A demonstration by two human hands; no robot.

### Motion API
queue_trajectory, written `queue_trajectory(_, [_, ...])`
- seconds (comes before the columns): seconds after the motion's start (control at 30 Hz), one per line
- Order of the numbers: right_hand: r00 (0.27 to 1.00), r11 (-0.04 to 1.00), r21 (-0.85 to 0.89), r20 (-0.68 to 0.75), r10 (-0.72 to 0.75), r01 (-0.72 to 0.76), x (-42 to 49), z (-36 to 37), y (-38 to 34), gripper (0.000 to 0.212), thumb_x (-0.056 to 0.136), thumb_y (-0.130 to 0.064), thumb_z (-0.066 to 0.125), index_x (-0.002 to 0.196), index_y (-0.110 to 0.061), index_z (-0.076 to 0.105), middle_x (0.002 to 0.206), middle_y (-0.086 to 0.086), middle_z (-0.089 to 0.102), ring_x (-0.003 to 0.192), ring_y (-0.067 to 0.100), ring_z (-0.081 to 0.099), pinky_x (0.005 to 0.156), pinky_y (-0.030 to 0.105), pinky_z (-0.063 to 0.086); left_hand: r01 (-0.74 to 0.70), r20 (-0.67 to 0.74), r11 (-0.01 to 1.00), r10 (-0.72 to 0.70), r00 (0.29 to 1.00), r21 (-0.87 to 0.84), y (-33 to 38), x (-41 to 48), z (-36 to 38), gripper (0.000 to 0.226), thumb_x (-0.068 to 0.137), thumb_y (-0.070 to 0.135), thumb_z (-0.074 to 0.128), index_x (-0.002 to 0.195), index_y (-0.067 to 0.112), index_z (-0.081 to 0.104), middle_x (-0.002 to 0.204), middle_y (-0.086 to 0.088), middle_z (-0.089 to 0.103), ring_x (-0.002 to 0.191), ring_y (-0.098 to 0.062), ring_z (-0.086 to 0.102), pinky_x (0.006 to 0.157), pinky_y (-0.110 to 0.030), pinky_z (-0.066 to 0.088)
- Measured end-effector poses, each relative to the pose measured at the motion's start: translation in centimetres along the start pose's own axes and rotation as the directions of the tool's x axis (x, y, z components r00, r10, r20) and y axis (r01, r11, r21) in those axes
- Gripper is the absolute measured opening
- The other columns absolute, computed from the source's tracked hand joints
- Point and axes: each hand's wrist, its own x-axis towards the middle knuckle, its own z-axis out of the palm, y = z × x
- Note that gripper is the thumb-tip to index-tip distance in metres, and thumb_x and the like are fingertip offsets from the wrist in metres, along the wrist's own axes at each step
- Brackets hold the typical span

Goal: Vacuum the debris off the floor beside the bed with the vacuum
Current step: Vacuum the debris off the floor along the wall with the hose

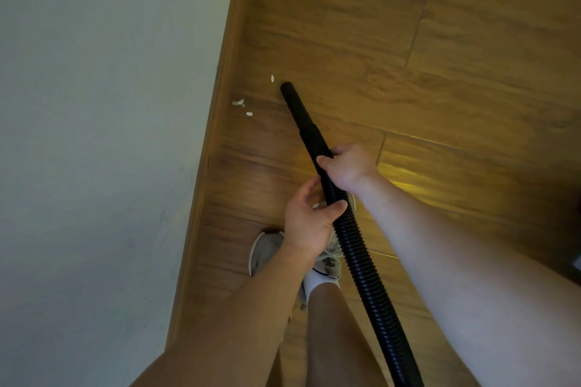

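A black ribbed vacuum hose (358, 254) runs from the lower right up to a smooth black nozzle (294, 102) whose tip rests on the wooden floor. My right hand (345, 168) grips the hose just behind the nozzle. My left hand (309, 220) holds the hose a little lower down, fingers curled round it. Three small white scraps of debris lie on the floor left of the nozzle tip: one scrap (272, 78) close to the tip, a second scrap (239, 102) by the skirting and a third scrap (249, 114) just below it.
A pale wall (103, 135) fills the left side, edged by a wooden skirting board (217, 122). Wood-plank floor (440, 56) spreads to the right. My feet in light sneakers (265, 250) stand below the hands, near the wall.
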Motion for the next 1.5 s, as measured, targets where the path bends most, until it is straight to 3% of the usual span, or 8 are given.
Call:
queue_trajectory(0.13, [1.000, 0.999, -0.034, 0.004, -0.026, 0.026, 0.5, 0.7, -1.6, 0.028, 0.096, -0.040, 0.059, 0.107, -0.018, 0.072, 0.091, 0.005, 0.070, 0.076, 0.020, 0.063, 0.052, 0.024, 0.039, -0.016, -0.014, 0.999, 0.016, 1.000, -0.035, 0.8, 0.5, -0.9, 0.061, 0.085, -0.005, 0.075, 0.138, 0.018, 0.056, 0.108, -0.007, 0.074, 0.100, -0.023, 0.074, 0.090, -0.045, 0.060])
queue_trajectory(0.3, [0.999, 0.997, -0.076, 0.035, -0.022, 0.024, 1.0, 1.5, -3.0, 0.027, 0.095, -0.037, 0.061, 0.102, -0.014, 0.073, 0.084, 0.004, 0.067, 0.065, 0.014, 0.058, 0.047, 0.024, 0.035, -0.044, -0.026, 0.999, 0.043, 0.999, -0.032, 1.1, 0.8, -2.2, 0.056, 0.084, -0.002, 0.077, 0.129, 0.026, 0.059, 0.112, -0.011, 0.073, 0.100, -0.025, 0.073, 0.085, -0.044, 0.061])
queue_trajectory(0.43, [0.996, 0.994, -0.105, 0.085, -0.032, 0.041, 0.7, 2.5, -3.4, 0.027, 0.094, -0.036, 0.061, 0.101, -0.013, 0.074, 0.081, 0.003, 0.067, 0.068, 0.017, 0.061, 0.048, 0.025, 0.036, -0.043, -0.052, 0.996, 0.039, 0.998, -0.080, 0.3, 0.4, -2.9, 0.053, 0.084, -0.002, 0.077, 0.122, 0.029, 0.060, 0.113, -0.013, 0.073, 0.102, -0.026, 0.073, 0.091, -0.051, 0.059])
queue_trajectory(0.87, [0.991, 0.976, -0.208, 0.130, -0.039, 0.066, -0.2, 3.8, -3.1, 0.025, 0.095, -0.035, 0.060, 0.098, -0.015, 0.074, 0.074, 0.000, 0.063, 0.063, 0.013, 0.056, 0.047, 0.024, 0.036, -0.007, -0.085, 0.989, -0.005, 0.996, -0.148, -0.8, -0.8, -3.4, 0.050, 0.085, -0.005, 0.076, 0.119, 0.028, 0.060, 0.109, -0.016, 0.074, 0.100, -0.027, 0.074, 0.089, -0.049, 0.060])
queue_trajectory(1.03, [0.991, 0.976, -0.210, 0.129, -0.028, 0.055, -0.7, 3.3, -1.6, 0.027, 0.094, -0.035, 0.061, 0.095, -0.011, 0.075, 0.084, 0.009, 0.071, 0.080, 0.026, 0.067, 0.057, 0.027, 0.044, 0.017, -0.060, 0.989, -0.026, 0.998, -0.147, -1.5, -1.7, -2.4, 0.047, 0.087, -0.005, 0.074, 0.120, 0.024, 0.059, 0.108, -0.015, 0.075, 0.098, -0.027, 0.074, 0.086, -0.045, 0.061])
queue_trajectory(1.13, [0.992, 0.974, -0.220, 0.128, -0.020, 0.048, -1.1, 3.3, -0.7, 0.027, 0.094, -0.034, 0.061, 0.094, -0.011, 0.074, 0.079, 0.005, 0.068, 0.078, 0.025, 0.065, 0.057, 0.026, 0.042, 0.027, -0.061, 0.993, -0.034, 0.998, -0.119, -2.2, -1.8, -2.1, 0.045, 0.086, -0.003, 0.075, 0.112, 0.030, 0.062, 0.112, -0.017, 0.073, 0.104, -0.031, 0.072, 0.091, -0.050, 0.059])
queue_trajectory(1.33, [0.994, 0.986, -0.169, 0.106, 0.003, 0.015, -1.9, 4.0, 0.6, 0.019, 0.093, -0.034, 0.064, 0.090, -0.017, 0.072, 0.071, -0.001, 0.064, 0.067, 0.016, 0.062, 0.051, 0.024, 0.038, 0.045, -0.048, 0.993, -0.051, 0.998, -0.110, -3.3, -2.7, -2.5, 0.054, 0.087, -0.003, 0.075, 0.135, 0.014, 0.057, 0.112, -0.016, 0.073, 0.105, -0.028, 0.072, 0.095, -0.050, 0.057])
queue_trajectory(1.5, [0.994, 0.984, -0.179, 0.111, 0.000, 0.020, -3.0, 5.9, 1.2, 0.022, 0.091, -0.037, 0.063, 0.092, -0.018, 0.074, 0.080, 0.004, 0.071, 0.074, 0.021, 0.066, 0.061, 0.027, 0.049, 0.052, -0.040, 0.994, -0.056, 0.998, -0.097, -4.5, -3.5, -4.0, 0.045, 0.086, -0.001, 0.076, 0.119, 0.024, 0.059, 0.114, -0.012, 0.074, 0.105, -0.026, 0.072, 0.093, -0.051, 0.058])
